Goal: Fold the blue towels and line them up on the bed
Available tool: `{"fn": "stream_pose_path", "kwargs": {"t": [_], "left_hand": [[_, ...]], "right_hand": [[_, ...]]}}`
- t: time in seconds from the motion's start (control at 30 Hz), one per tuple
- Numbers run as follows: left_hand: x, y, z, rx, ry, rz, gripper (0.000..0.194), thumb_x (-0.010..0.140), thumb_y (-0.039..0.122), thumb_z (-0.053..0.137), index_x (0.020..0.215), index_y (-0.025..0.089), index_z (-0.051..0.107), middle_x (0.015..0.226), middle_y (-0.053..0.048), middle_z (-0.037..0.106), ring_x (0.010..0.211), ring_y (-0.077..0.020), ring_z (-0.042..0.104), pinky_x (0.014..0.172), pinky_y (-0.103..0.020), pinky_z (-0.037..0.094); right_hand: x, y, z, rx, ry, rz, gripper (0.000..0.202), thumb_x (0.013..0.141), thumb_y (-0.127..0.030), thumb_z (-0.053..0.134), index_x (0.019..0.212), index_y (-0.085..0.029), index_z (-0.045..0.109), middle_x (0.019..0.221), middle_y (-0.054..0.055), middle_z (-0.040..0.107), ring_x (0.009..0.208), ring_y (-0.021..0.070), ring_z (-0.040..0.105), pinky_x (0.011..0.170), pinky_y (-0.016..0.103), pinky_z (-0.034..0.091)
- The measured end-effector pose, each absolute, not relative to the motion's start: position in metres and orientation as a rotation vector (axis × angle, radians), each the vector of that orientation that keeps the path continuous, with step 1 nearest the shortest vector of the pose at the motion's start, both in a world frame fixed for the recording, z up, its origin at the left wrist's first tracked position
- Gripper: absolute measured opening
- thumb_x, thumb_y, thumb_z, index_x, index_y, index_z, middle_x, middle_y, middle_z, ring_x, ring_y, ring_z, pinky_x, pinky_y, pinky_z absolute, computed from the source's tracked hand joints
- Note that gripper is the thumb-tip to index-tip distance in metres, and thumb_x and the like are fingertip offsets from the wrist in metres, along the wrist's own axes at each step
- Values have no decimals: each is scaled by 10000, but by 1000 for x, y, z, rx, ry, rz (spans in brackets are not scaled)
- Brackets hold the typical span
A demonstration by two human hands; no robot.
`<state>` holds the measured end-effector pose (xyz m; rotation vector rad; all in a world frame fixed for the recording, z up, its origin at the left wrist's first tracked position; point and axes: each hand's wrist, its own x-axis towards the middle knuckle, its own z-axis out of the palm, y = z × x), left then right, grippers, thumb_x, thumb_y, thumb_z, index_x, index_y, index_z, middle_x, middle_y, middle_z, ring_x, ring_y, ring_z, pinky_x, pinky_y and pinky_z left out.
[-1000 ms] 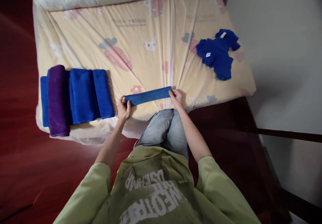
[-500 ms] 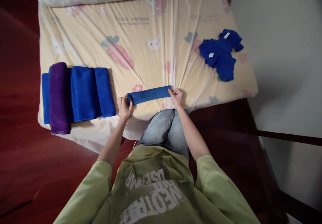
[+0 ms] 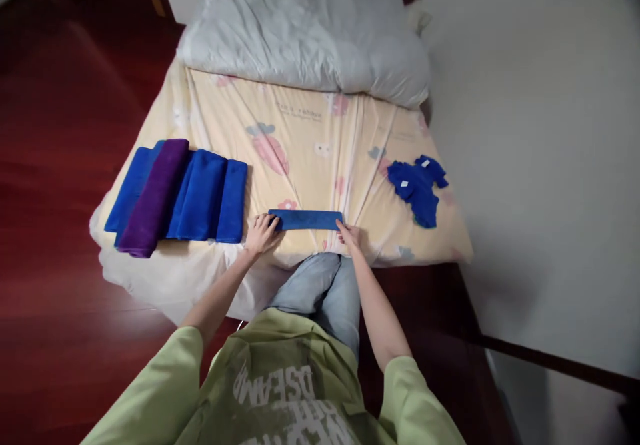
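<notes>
A blue towel, folded into a long narrow strip, lies level along the near edge of the bed. My left hand is closed over its left end, fingers on top. At the opposite end, my right hand pinches the near right corner between thumb and fingers. To the left are several folded blue towels, side by side and partly overlapping. A purple rolled or folded towel rests slantwise on them. Crumpled blue cloths with white tags lie to the right.
The bed has a cream sheet with carrots and rabbits under a clear, wrinkled cover. A bulky pale quilt is heaped at its far end. A white wall stands on the right, and dark red floor shows on the left.
My view has tilted up, showing more of the quilt and floor. The towel strip, slanted before, now lies level. The fingers of my left hand have spread further over its end.
</notes>
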<state>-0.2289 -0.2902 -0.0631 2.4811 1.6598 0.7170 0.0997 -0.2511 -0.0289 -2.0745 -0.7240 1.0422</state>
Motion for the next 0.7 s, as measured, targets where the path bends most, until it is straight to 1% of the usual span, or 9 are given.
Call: {"fn": "stream_pose_path", "kwargs": {"t": [0.07, 0.13, 0.17, 0.23, 0.3, 0.43, 0.57, 0.7], "left_hand": [[-229, -284, -58, 2560, 1630, 623, 341, 962, 275, 566, 1270, 156, 652, 1265, -184, 644, 1239, -343, 544, 1098, -509, 376], [-229, -278, -50, 2631, 1561, 524, 303, 965, 160, 500, 1220, 162, 664, 1178, -169, 664, 1197, -316, 564, 1071, -484, 400], [-230, -276, -45, 2658, 1517, 486, 301, 968, 130, 474, 1194, 168, 668, 1144, -157, 668, 1165, -300, 574, 1050, -466, 414], [-233, -277, -37, 2699, 1425, 469, 287, 975, 111, 454, 1152, 177, 670, 1118, -141, 664, 1117, -277, 580, 1020, -436, 429], [-238, -289, -32, 2721, 1348, 535, 271, 977, 102, 460, 1127, 180, 672, 1106, -134, 659, 1078, -258, 582, 1004, -418, 434], [-249, -339, -36, 2730, 1224, 730, 286, 982, 79, 486, 1174, 187, 667, 1022, -109, 665, 1000, -228, 587, 946, -391, 452], [-269, -384, -39, 2729, 1262, 834, 268, 977, 73, 525, 1155, 196, 683, 1041, -103, 681, 1018, -226, 581, 914, -378, 449], [-308, -389, -28, 2676, 1457, 865, 276, 1004, 87, 474, 1140, 190, 690, 1131, -122, 682, 1061, -235, 575, 910, -385, 451]], "right_hand": [[95, -249, -22, -2017, -665, 1079, 298, 721, -338, 843, 646, -190, 596, 511, -11, 603, 428, 110, 542, 396, 182, 410], [88, -246, -13, -1981, -686, 1058, 286, 699, -277, 842, 641, -194, 574, 495, -35, 581, 424, 98, 540, 402, 165, 425], [85, -245, -8, -1956, -697, 1051, 286, 688, -258, 841, 643, -196, 565, 498, -44, 580, 430, 94, 547, 418, 161, 444], [78, -241, 4, -1901, -724, 1046, 284, 668, -242, 838, 661, -200, 557, 526, -50, 601, 456, 95, 571, 464, 165, 494], [71, -234, 15, -1848, -763, 1047, 279, 657, -253, 835, 700, -203, 564, 580, -42, 641, 500, 108, 612, 518, 187, 543], [40, -210, 32, -1714, -811, 1120, 314, 635, -254, 826, 845, -204, 599, 706, -22, 708, 585, 131, 668, 563, 221, 582], [-27, -174, 40, -1558, -869, 1254, 430, 626, -190, 823, 1000, -202, 612, 831, 3, 742, 660, 136, 695, 586, 213, 578], [-122, -126, 48, -1459, -980, 1315, 425, 675, -197, 805, 1054, -185, 614, 898, 30, 749, 727, 138, 705, 624, 213, 575]]}}
